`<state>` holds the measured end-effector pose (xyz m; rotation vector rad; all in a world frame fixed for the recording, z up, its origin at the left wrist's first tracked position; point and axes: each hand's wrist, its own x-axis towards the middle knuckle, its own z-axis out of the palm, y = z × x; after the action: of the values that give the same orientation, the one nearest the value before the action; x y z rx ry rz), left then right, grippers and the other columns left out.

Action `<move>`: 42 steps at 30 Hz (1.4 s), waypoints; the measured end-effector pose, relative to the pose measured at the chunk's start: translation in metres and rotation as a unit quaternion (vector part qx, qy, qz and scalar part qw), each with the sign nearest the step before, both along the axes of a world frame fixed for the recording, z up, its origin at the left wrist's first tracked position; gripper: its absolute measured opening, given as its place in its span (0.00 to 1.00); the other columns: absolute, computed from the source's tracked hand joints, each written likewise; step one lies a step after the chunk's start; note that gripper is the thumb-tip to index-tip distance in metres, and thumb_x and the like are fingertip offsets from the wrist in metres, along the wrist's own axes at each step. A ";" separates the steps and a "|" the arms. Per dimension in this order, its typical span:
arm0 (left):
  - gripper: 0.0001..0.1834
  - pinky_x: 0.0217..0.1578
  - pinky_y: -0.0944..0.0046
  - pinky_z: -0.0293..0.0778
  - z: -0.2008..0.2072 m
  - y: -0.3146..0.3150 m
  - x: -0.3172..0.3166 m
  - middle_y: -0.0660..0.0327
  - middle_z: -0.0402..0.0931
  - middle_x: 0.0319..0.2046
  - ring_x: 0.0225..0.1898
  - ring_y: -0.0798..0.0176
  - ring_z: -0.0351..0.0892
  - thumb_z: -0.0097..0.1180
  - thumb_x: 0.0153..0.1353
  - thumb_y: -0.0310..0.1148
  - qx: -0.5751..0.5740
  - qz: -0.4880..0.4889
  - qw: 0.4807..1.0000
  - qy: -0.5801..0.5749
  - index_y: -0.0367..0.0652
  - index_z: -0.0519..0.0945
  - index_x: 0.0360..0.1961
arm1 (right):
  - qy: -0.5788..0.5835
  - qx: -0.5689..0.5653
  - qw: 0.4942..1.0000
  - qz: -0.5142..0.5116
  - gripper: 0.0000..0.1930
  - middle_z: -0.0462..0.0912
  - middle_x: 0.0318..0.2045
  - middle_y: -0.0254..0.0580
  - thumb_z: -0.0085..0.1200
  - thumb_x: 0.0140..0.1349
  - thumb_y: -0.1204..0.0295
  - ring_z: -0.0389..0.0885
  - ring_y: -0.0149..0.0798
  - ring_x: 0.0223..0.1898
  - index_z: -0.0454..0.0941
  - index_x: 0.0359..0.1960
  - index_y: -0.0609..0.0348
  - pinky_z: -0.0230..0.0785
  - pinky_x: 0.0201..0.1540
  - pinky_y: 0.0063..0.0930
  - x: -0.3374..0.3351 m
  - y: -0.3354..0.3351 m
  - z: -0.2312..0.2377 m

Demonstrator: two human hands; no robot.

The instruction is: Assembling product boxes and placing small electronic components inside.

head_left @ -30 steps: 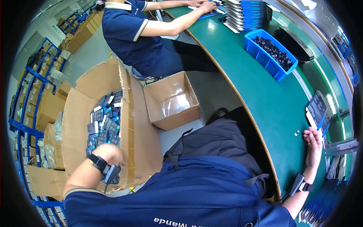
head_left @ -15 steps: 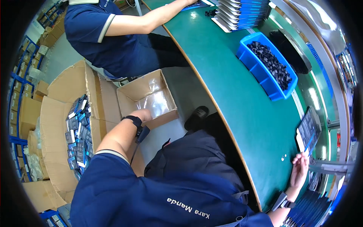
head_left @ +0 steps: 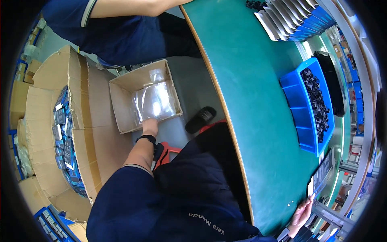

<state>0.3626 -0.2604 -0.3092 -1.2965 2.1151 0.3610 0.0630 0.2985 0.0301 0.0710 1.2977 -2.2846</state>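
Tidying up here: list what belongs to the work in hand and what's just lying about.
Likely in use:
left hand, at small carton
clear plastic inside
right hand, at dark package

Seemingly lying about:
blue bin
black parts inside
white specks

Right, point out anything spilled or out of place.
A few small white bits lie loose on the green table near the right hand, perhaps stray scraps; some black pieces sit outside the blue bin that holds similar-looking ones.

Shiny clear plastic (head_left: pixel 155 101) lies in an open cardboard box (head_left: pixel 122 103).
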 end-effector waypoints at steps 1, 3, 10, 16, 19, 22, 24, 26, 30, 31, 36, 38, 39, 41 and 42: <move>0.14 0.45 0.52 0.70 0.001 -0.001 -0.003 0.54 0.80 0.37 0.42 0.53 0.79 0.43 0.56 0.29 0.001 -0.050 0.998 0.045 0.44 0.80 0.38 | 0.001 -0.007 1.000 0.001 0.18 0.75 0.39 0.50 0.33 0.70 0.71 0.76 0.41 0.36 0.59 0.58 0.69 0.75 0.37 0.29 0.000 0.004 -0.002; 0.13 0.42 0.54 0.72 0.001 -0.002 -0.006 0.52 0.80 0.34 0.39 0.52 0.80 0.44 0.55 0.28 0.000 -0.098 0.991 0.088 0.44 0.81 0.37 | 0.005 -0.049 0.998 0.049 0.19 0.73 0.41 0.52 0.33 0.70 0.71 0.75 0.43 0.39 0.57 0.59 0.70 0.75 0.41 0.33 -0.006 0.008 -0.004; 0.09 0.39 0.55 0.72 0.014 0.013 -0.075 0.52 0.79 0.30 0.36 0.52 0.80 0.46 0.51 0.25 -0.018 -0.209 0.954 0.215 0.42 0.79 0.30 | 0.029 -0.050 0.996 0.064 0.20 0.73 0.45 0.53 0.32 0.70 0.71 0.73 0.39 0.40 0.56 0.60 0.70 0.70 0.38 0.30 -0.006 0.006 -0.005; 0.09 0.40 0.58 0.72 0.013 0.014 -0.092 0.56 0.79 0.33 0.38 0.56 0.79 0.47 0.51 0.26 -0.048 -0.282 0.929 0.236 0.43 0.78 0.33 | 0.027 -0.008 1.000 -0.002 0.18 0.76 0.40 0.51 0.33 0.70 0.71 0.75 0.39 0.35 0.59 0.57 0.70 0.72 0.35 0.29 -0.003 0.010 -0.005; 0.09 0.40 0.55 0.74 0.009 0.012 -0.089 0.54 0.79 0.35 0.40 0.53 0.79 0.48 0.52 0.26 0.017 -0.207 0.937 0.280 0.41 0.78 0.34 | 0.011 0.029 0.996 -0.089 0.18 0.77 0.38 0.49 0.34 0.70 0.71 0.76 0.37 0.32 0.61 0.56 0.70 0.73 0.34 0.26 -0.001 -0.003 -0.001; 0.12 0.43 0.53 0.73 0.037 0.015 -0.092 0.49 0.78 0.37 0.41 0.47 0.77 0.48 0.57 0.34 0.062 -0.116 0.946 0.295 0.38 0.78 0.35 | 0.023 0.031 0.999 -0.015 0.15 0.77 0.35 0.46 0.36 0.69 0.71 0.77 0.35 0.33 0.64 0.53 0.67 0.73 0.34 0.24 -0.003 -0.002 -0.004; 0.15 0.44 0.52 0.72 0.062 0.014 -0.094 0.47 0.78 0.36 0.41 0.46 0.76 0.48 0.58 0.39 0.081 -0.080 0.943 0.312 0.37 0.78 0.36 | 0.016 0.092 0.994 -0.057 0.14 0.77 0.33 0.43 0.38 0.69 0.70 0.76 0.32 0.30 0.65 0.51 0.66 0.73 0.32 0.22 0.001 0.001 0.000; 0.16 0.44 0.51 0.71 0.066 -0.001 -0.081 0.45 0.77 0.36 0.41 0.44 0.76 0.48 0.58 0.40 0.105 -0.105 0.925 0.349 0.37 0.78 0.37 | 0.047 0.154 0.987 -0.010 0.21 0.75 0.44 0.46 0.52 0.60 0.74 0.72 0.36 0.41 0.67 0.55 0.66 0.70 0.44 0.26 0.020 -0.029 0.024; 0.14 0.43 0.53 0.72 0.166 -0.022 -0.051 0.45 0.77 0.35 0.41 0.45 0.76 0.48 0.58 0.34 0.046 -0.050 0.879 0.472 0.37 0.77 0.40 | 0.146 0.154 0.977 0.016 0.18 0.74 0.38 0.43 0.50 0.61 0.70 0.73 0.37 0.37 0.69 0.51 0.66 0.68 0.37 0.24 0.034 -0.047 0.031; 0.14 0.44 0.54 0.71 0.189 -0.027 -0.034 0.46 0.77 0.36 0.41 0.45 0.76 0.48 0.58 0.34 0.009 -0.019 0.862 0.507 0.37 0.77 0.40 | 0.142 0.145 0.979 0.023 0.18 0.74 0.38 0.43 0.50 0.61 0.70 0.73 0.37 0.37 0.69 0.51 0.66 0.68 0.37 0.24 0.030 -0.045 0.029; 0.17 0.50 0.57 0.69 0.285 -0.043 0.077 0.46 0.76 0.43 0.48 0.49 0.74 0.51 0.57 0.37 -0.274 0.063 0.827 0.488 0.37 0.77 0.44 | 0.128 0.162 0.979 0.009 0.20 0.75 0.39 0.44 0.52 0.60 0.68 0.74 0.38 0.38 0.68 0.52 0.65 0.70 0.38 0.26 0.033 -0.045 0.034; 0.19 0.51 0.57 0.68 0.305 -0.053 0.164 0.48 0.76 0.44 0.48 0.48 0.74 0.49 0.58 0.40 -0.348 0.129 0.840 0.397 0.39 0.77 0.45 | 0.149 0.158 0.974 0.064 0.16 0.75 0.36 0.43 0.47 0.64 0.68 0.74 0.33 0.32 0.67 0.50 0.64 0.70 0.33 0.22 0.016 -0.028 0.018; 0.19 0.49 0.56 0.68 0.330 -0.034 0.187 0.49 0.76 0.44 0.49 0.49 0.73 0.48 0.59 0.43 -0.372 0.194 0.840 0.345 0.40 0.77 0.44 | 0.156 0.174 0.965 0.115 0.14 0.76 0.32 0.41 0.41 0.68 0.67 0.74 0.28 0.27 0.67 0.48 0.63 0.70 0.29 0.18 -0.004 -0.008 0.002; 0.20 0.49 0.53 0.68 0.346 -0.015 0.282 0.48 0.75 0.44 0.49 0.48 0.73 0.46 0.60 0.46 -0.430 0.276 0.847 0.146 0.42 0.77 0.43 | 0.139 0.149 0.972 0.121 0.13 0.74 0.31 0.38 0.43 0.67 0.66 0.72 0.26 0.27 0.67 0.48 0.62 0.67 0.29 0.16 -0.007 -0.004 -0.003; 0.21 0.48 0.51 0.69 0.349 0.004 0.326 0.47 0.75 0.45 0.50 0.47 0.73 0.45 0.60 0.48 -0.411 0.334 0.842 0.103 0.42 0.78 0.43 | 0.118 0.159 0.977 0.079 0.16 0.75 0.36 0.42 0.48 0.63 0.69 0.74 0.32 0.32 0.67 0.50 0.63 0.69 0.34 0.21 0.006 -0.011 0.012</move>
<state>0.6882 -0.2562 0.0396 -2.6116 1.9680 -0.1952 0.0690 0.2870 0.0425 -0.1919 1.7183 -1.9802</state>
